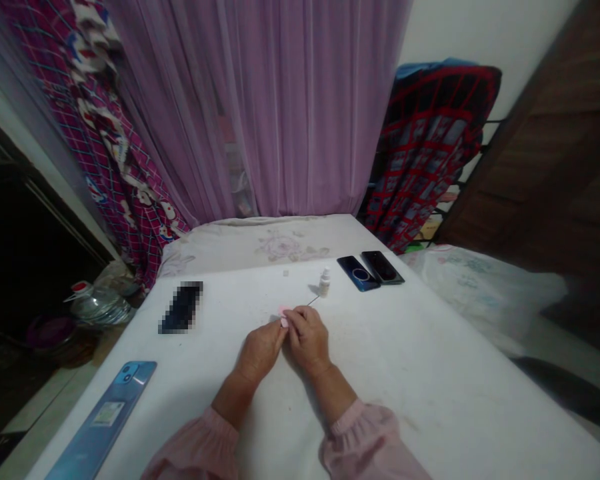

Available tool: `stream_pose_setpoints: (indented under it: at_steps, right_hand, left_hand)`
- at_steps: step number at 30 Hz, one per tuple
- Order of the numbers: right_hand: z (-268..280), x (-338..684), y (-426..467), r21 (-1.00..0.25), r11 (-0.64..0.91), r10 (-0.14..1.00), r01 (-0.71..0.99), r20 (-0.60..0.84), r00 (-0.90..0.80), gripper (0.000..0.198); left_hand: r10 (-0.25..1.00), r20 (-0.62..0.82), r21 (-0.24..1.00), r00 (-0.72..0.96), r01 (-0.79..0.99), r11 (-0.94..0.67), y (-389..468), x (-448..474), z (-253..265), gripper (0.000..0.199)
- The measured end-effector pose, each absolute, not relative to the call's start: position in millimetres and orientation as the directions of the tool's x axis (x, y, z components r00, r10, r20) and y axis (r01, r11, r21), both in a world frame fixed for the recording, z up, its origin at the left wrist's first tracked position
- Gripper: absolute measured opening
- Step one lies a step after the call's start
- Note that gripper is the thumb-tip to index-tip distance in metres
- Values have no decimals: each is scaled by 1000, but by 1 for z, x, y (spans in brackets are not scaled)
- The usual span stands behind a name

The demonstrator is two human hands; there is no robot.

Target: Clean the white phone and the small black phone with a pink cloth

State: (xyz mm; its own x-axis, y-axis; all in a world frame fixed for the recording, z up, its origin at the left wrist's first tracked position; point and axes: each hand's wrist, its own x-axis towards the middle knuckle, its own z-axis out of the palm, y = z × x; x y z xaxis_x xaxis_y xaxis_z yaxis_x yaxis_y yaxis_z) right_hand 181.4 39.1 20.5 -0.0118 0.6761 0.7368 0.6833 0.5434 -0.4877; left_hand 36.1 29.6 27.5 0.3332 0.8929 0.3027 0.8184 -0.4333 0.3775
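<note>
My left hand and my right hand meet above the middle of the white-covered table, fingers closed in a pinch. Between their fingertips shows a small pink piece, thin and flat-looking; its kind is too small to make out. A thin dark stick juts out beyond my right hand toward a small white-capped bottle. Whether that stick is held or lies on the cloth, I cannot tell. Past my hands lies a tiny pale square piece.
Two dark phones lie at the right back. A pixelated dark phone-like object is on the left, with a blue phone nearer me. Purple curtains hang behind the table. A large water bottle stands beyond its left edge.
</note>
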Motion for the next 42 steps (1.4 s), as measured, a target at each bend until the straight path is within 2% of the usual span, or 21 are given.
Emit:
stream_pose_setpoints:
  at_steps: [3, 6, 11, 16, 19, 21, 23, 25, 27, 28, 31, 33, 35, 38, 42]
  right_hand:
    - [18, 180, 32, -485, 566, 678, 667, 734, -42, 27]
    - [8, 198, 37, -570, 476, 700, 669, 706, 104, 29]
    - [-11, 238, 41, -776, 278, 750, 565, 543, 377, 33]
    - [-2, 252, 21, -812, 213, 763, 544, 486, 427, 43]
    - [19, 249, 1, -885, 198, 798, 422, 395, 455, 46]
    - [35, 245, -10, -971, 82, 900, 224, 169, 402, 43]
    - [48, 243, -19, -992, -118, 974, -34, -123, 192, 44]
    - [57, 245, -26, -906, -345, 937, -244, -345, -44, 40]
    - [61, 250, -32, -801, -476, 879, -363, -444, -174, 29]
    - [62, 254, -35, -770, -489, 872, -410, -451, -193, 24]
    - [58, 266, -44, -736, -424, 904, -527, -377, -201, 25]
    - [52, 274, -47, -739, -356, 934, -572, -306, -187, 37]
    - [44, 286, -45, -752, -283, 957, -595, -263, -122, 45]
    - [31, 315, -30, -796, -145, 965, -587, -245, 93, 51]
    - [22, 373, 7, -890, 35, 874, -454, -193, 446, 57]
  left_hand:
    - [894, 303, 419, 330, 797, -436, 28, 35, 29, 29]
    - [904, 322, 525, 283, 741, -419, 24, 33, 31, 25]
    - [941, 334, 723, 63, 623, -298, 10, 20, 27, 31]
    - [950, 262, 888, -169, 429, -169, -10, 11, 22, 48]
    - [952, 219, 939, -215, 310, -146, -23, 15, 28, 51]
    - [962, 161, 980, -219, 154, -129, -32, 19, 37, 51]
    - [976, 190, 972, -105, 162, -171, -38, 23, 50, 46]
    - [965, 257, 936, 44, 239, -260, -42, 27, 63, 39]
    - [932, 332, 882, 145, 303, -361, -42, 31, 73, 35]
    - [909, 377, 852, 178, 317, -416, -41, 34, 75, 34]
    - [852, 486, 791, 194, 316, -523, -32, 49, 69, 30]
    - [868, 481, 814, 123, 305, -494, -23, 62, 56, 28]
    - [909, 416, 877, 37, 246, -411, -16, 74, 40, 38]
    - [957, 289, 938, 21, 193, -288, -8, 82, 16, 54]
    - [979, 204, 957, -10, 211, -198, -2, 75, -4, 53]
